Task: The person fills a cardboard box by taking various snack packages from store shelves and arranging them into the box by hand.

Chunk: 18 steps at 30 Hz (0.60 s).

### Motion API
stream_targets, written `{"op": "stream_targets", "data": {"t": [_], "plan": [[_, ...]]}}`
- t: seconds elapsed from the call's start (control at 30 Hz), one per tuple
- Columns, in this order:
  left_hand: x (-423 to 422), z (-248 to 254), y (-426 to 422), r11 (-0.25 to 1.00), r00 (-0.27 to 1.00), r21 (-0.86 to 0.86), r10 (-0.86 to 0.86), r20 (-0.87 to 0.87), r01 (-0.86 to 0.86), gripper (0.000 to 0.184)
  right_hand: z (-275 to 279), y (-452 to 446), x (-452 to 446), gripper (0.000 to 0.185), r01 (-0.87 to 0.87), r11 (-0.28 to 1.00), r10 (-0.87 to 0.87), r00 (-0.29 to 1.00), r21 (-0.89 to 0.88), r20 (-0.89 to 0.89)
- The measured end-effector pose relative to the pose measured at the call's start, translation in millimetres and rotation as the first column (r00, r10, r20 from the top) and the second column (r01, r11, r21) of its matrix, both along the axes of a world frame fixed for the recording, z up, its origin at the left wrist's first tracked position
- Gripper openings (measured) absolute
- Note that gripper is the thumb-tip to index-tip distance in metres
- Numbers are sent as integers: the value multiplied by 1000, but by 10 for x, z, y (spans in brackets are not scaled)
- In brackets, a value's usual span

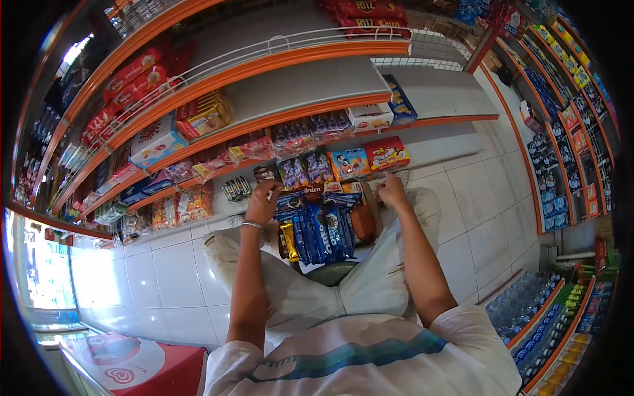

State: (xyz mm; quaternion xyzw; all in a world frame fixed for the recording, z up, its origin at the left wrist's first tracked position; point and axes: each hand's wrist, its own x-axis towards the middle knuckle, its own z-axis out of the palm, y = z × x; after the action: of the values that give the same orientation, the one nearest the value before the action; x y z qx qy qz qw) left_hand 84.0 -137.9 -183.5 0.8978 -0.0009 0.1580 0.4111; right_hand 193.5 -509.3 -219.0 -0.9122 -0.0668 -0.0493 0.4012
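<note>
Between my knees stands an open carton of blue Oreo packs (320, 231), with a yellow pack (288, 241) at its left and a brown pack (362, 223) at its right. My left hand (262, 200), with a band on the wrist, is over the carton's upper left corner, fingers curled; what they hold, if anything, is hidden. Near the upper right side is my right hand (393, 191), its fingers bent together close to the carton's edge; I cannot make out anything in them. Just beyond are purple packs (307, 170), a blue box (349, 163) and a red-and-yellow box (387, 154).
Orange-edged shelves (277, 119) of snacks rise in front, overhanging the low goods. More stocked racks (561, 152) stand at the right, with bottles (522, 307) at lower right. A red-and-white freezer (139, 369) is at lower left. White tiles (165, 270) cover the floor.
</note>
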Motion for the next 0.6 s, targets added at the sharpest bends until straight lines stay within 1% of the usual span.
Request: {"op": "stream_targets", "data": {"t": [0.03,0.07,0.1,0.13,0.17,0.2,0.23,0.27,0.3,0.33,0.37,0.4,0.43,0.47,0.5,0.53,0.57,0.6], "plan": [[-40,152,39,994,998,94,-59,-12,60,15,150,8,49,28,-95,992,69,960,-83,-271],[-91,300,53,994,998,91,-62,-25,64,15,246,40,108,29,-209,969,109,844,-134,-526],[-130,442,65,974,991,225,-7,-131,36,19,278,133,191,28,-282,941,107,773,-188,-625],[-147,489,102,934,973,358,63,-222,21,23,97,173,278,28,-286,939,107,770,-190,-629],[-147,296,188,942,967,334,106,-229,-24,31,-172,252,375,32,-356,885,125,803,-301,-582],[-135,129,254,943,966,331,108,-235,-25,31,-492,306,459,40,-412,814,149,829,-409,-539],[-138,-40,299,945,945,315,177,-275,-86,34,-819,315,468,40,-416,811,145,824,-411,-548],[-158,-163,335,942,915,300,245,-319,-148,38,-1151,296,421,42,-393,801,145,859,-452,-491],[-154,-190,396,907,889,419,229,-397,-46,45,-1359,280,378,48,-369,789,151,892,-491,-427],[-117,-278,429,909,882,413,233,-409,-49,45,-1471,243,283,48,-381,782,156,885,-493,-438],[-60,-361,462,953,914,300,158,-373,-42,45,-1579,193,148,66,-398,870,268,878,-292,-398],[-21,-422,499,982,941,186,86,-327,-25,45,-1662,169,-4,88,-407,910,363,870,-72,-334],[8,-454,495,979,957,204,56,-283,3,48,-1672,174,-137,88,-411,909,365,866,-70,-343],[27,-480,496,980,957,201,66,-281,-8,48,-1646,201,-161,87,-438,896,440,844,78,-306],[46,-528,474,987,944,158,53,-325,-1,48,-1523,213,-165,86,-462,859,508,824,220,-251],[76,-577,476,993,931,115,42,-362,0,49,-1353,238,-135,84,-487,798,570,801,354,-184],[98,-653,514,999,928,33,-17,-371,32,50,-1182,262,-104,83,-511,716,624,774,477,-109],[103,-592,505,1000,906,-15,-24,-423,19,51,-961,302,-100,82,-527,614,667,744,588,-30]]}}
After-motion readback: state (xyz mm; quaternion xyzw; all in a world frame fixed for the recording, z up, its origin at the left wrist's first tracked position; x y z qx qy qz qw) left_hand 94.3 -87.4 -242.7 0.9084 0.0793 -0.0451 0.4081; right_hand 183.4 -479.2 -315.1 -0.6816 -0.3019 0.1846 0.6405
